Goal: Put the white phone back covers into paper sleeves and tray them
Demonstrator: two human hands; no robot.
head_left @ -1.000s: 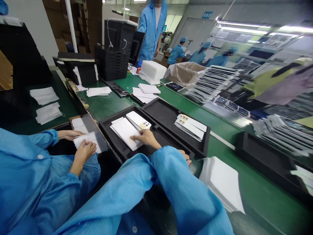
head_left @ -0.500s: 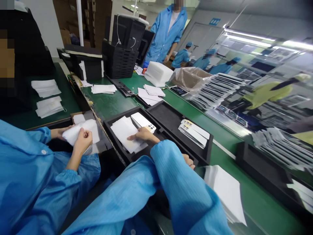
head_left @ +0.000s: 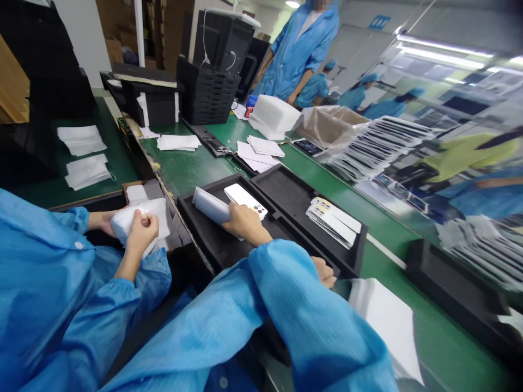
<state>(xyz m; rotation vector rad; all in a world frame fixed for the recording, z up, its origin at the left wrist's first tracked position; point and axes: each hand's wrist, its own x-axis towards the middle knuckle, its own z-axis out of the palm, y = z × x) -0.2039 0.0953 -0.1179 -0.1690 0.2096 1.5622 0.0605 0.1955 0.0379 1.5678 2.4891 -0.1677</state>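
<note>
My right hand [head_left: 247, 224] crosses over to the left and grips one end of a folded stack of white sheets [head_left: 211, 206], raised on edge above the left black tray [head_left: 212, 247]. Beside it in that tray lie white phone-shaped panels [head_left: 245, 200] with camera cutouts. My left hand [head_left: 324, 272] comes out from under my right sleeve at the near edge of the right black tray [head_left: 281, 188]; its fingers are curled, and whatever they hold is hidden. More white panels [head_left: 335, 222] lie fanned in the right tray.
At left, a co-worker's hands [head_left: 139, 231] hold white material over an open box. A white stack [head_left: 386, 321] stands at lower right, near another black tray [head_left: 453, 288]. Behind are a white foam block [head_left: 273, 117], a plastic-lined box [head_left: 330, 126] and a standing person.
The white sheets that lay spread under my right hand are now gathered, tilted up and gripped. My left hand looks much the same. The whole view has shifted slightly.
</note>
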